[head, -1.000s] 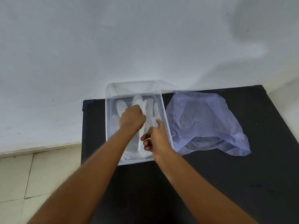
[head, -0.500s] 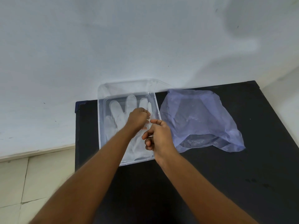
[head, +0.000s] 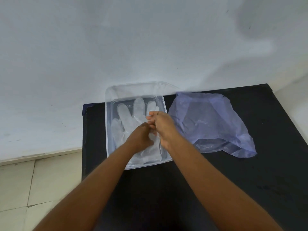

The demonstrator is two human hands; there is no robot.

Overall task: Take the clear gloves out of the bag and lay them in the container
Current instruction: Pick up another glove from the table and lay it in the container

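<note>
A clear plastic container (head: 108, 130) stands on the left part of the black table (head: 216, 180). Clear gloves (head: 126, 117) lie flat inside it, fingers pointing away from me. My left hand (head: 141, 137) is curled over the glove's palm, fingertips bunched on the film. My right hand (head: 162, 125) is over the container's right side, its fingers pinched on the glove near its little finger. Both hands touch each other. The pale violet plastic bag (head: 208, 124) lies crumpled just to the right of the container, its mouth toward me.
A white wall (head: 150, 39) rises directly behind the table. The table's left edge (head: 83, 139) drops to a tiled floor (head: 20, 189). Bare black tabletop stretches in front of and to the right of the bag.
My left hand has drawn back from the glove's fingers to its palm, uncovering them. My right hand has moved forward to the glove's fingers. The view has shifted slightly.
</note>
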